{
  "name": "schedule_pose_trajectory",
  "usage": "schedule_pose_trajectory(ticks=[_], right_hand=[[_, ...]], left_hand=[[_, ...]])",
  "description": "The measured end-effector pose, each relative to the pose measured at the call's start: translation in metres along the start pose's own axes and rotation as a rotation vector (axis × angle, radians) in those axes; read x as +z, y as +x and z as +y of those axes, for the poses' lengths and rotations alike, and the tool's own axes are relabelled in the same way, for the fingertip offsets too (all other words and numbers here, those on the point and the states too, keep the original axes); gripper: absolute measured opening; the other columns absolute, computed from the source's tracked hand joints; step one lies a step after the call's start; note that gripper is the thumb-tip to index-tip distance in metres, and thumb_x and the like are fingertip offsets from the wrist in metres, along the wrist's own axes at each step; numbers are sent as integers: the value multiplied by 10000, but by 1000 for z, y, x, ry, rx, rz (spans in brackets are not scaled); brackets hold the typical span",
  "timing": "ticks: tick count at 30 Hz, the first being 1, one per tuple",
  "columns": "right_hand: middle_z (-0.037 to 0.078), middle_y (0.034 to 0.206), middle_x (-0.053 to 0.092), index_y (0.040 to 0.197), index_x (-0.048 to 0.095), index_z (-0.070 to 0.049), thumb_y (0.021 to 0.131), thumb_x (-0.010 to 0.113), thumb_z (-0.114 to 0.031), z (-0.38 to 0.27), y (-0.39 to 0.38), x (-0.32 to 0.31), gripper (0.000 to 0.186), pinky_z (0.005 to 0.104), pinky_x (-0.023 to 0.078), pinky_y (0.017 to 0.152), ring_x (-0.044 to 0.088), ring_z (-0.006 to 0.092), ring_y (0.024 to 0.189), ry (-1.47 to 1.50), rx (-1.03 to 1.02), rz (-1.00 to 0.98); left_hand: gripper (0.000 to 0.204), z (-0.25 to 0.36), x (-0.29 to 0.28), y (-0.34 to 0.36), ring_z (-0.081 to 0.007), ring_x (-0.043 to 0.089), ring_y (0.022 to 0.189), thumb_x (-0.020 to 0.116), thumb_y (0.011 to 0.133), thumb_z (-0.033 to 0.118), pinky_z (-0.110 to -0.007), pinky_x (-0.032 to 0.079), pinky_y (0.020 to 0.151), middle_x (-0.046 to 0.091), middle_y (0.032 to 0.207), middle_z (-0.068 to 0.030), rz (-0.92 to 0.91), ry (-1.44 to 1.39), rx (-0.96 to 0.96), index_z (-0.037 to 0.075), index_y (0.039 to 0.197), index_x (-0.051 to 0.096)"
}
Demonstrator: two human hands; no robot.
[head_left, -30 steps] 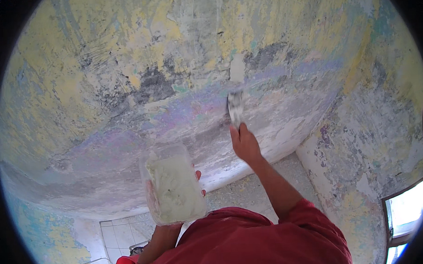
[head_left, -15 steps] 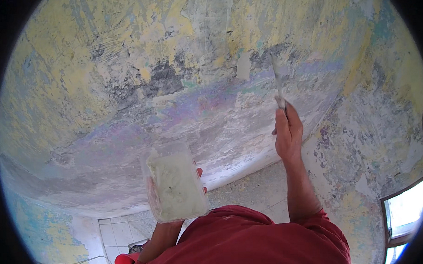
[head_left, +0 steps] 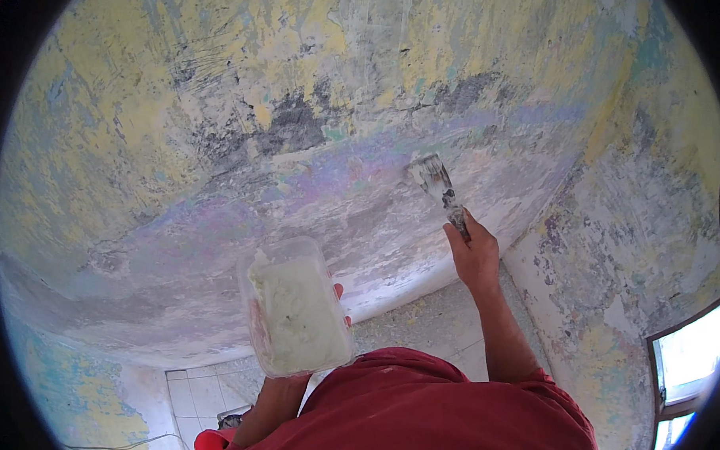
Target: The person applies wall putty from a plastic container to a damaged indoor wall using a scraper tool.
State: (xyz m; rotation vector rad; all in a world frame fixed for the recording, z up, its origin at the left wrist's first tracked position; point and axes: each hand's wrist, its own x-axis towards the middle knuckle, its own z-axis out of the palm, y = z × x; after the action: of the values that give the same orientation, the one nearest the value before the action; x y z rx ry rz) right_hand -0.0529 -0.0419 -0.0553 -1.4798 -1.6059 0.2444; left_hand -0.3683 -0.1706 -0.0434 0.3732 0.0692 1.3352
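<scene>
My right hand (head_left: pixel 478 256) is closed round the dark, putty-smeared handle of a putty knife (head_left: pixel 434 177). The blade is broad, coated with pale putty, and its tip is by the lilac band of the wall (head_left: pixel 358 165); whether it touches cannot be told. My left hand (head_left: pixel 340 292) supports a clear plastic tub (head_left: pixel 301 248) from beneath and the side, its fingertips showing past the right edge. Pale greenish-white putty (head_left: pixel 301 318) fills much of the tub. Most of the left palm is hidden under it.
Peeling yellow paint and dark bare patches (head_left: pixel 289 124) mark the wall's upper part. A window (head_left: pixel 693 352) is at the far right. Down at the lower left are a red object (head_left: pixel 213 446), white floor tiles (head_left: pixel 207 395) and thin cables (head_left: pixel 122 447).
My right hand has brought the putty knife down and left, away from the dark patch, and turned its blade from edge-on to flat in view. The tub has hardly moved.
</scene>
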Motion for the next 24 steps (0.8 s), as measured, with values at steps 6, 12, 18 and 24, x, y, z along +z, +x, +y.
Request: schedule_pose_trajectory(ticks=[6, 12, 18, 24], right_hand=[[230, 926, 688, 1305, 621, 65, 1015, 618, -190, -48, 40, 1, 386, 434, 543, 728, 689, 360, 812, 185, -349, 210], [221, 918, 682, 1274, 642, 40, 998, 637, -191, 24, 57, 33, 360, 440, 538, 724, 669, 380, 815, 94, -282, 167], [172, 820, 667, 1246, 668, 13, 962, 690, -190, 8, 23, -33, 350, 423, 529, 632, 657, 340, 698, -52, -313, 101], [120, 832, 649, 1238, 673, -30, 959, 687, -251, -91, 68, -69, 356, 390, 545, 576, 673, 294, 674, -357, -594, 41]], left_hand=[[957, -4, 1, 0, -396, 359, 1491, 565, 924, 701, -727, 385, 1095, 298, 1635, -216, -22, -41, -25, 176, 1639, 206], [958, -3, 2, 2, -396, 373, 1483, 567, 921, 702, -720, 403, 1079, 308, 1630, -217, 18, -23, -6, 175, 1637, 209], [966, -1, -3, -4, -395, 386, 1475, 567, 914, 711, -709, 418, 1067, 309, 1631, -216, 11, -3, 2, 178, 1637, 211], [968, -8, 0, 2, -393, 378, 1479, 572, 911, 714, -709, 418, 1069, 311, 1632, -204, 21, -50, -14, 185, 1638, 211]])
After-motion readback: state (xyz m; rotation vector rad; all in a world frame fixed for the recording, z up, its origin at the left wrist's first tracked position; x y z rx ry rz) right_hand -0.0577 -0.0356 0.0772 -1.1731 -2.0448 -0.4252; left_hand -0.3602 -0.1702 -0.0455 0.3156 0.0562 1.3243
